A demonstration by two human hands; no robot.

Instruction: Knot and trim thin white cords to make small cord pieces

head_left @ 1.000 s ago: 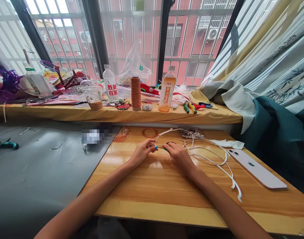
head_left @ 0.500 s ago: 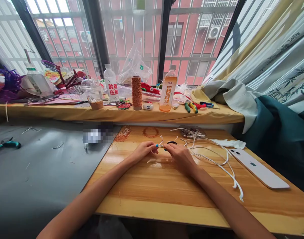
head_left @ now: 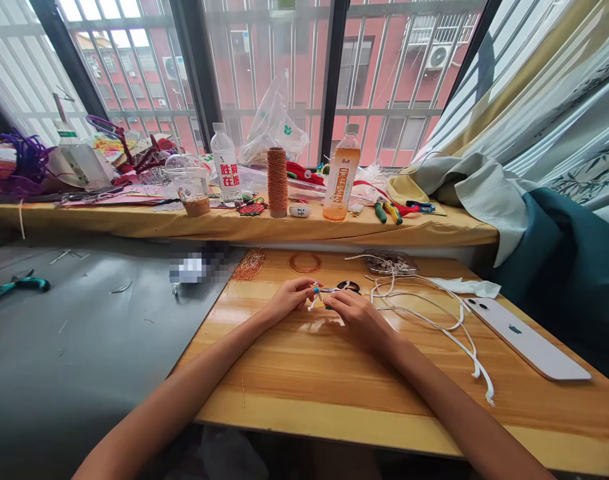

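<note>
My left hand (head_left: pixel 292 297) pinches a short piece of white cord (head_left: pixel 312 304) between thumb and fingertips; a blue nail shows there. Close on its right, my right hand (head_left: pixel 353 312) is closed, palm down, its fingertips bent towards the cord. What those fingers hold is partly hidden; a thin yellowish strand shows near them. Just beyond the right knuckles is a black loop, like a scissor handle (head_left: pixel 349 287), with a thin metal part reaching left towards the left fingertips. Whether the right hand grips it I cannot tell.
Long white cords (head_left: pixel 449 320) and a phone (head_left: pixel 527 339) lie on the right. Behind are a clear box (head_left: pixel 387 261), a copper wire coil (head_left: pixel 305 263) and loose wires (head_left: pixel 248 265). Bottles (head_left: pixel 342 173), a spool (head_left: pixel 277 183) and pliers (head_left: pixel 388 211) occupy the ledge.
The white cord ends, which pointed up and away between the hands, now hang down by my left fingertips. More of the black loop and metal part shows. The view has shifted slightly.
</note>
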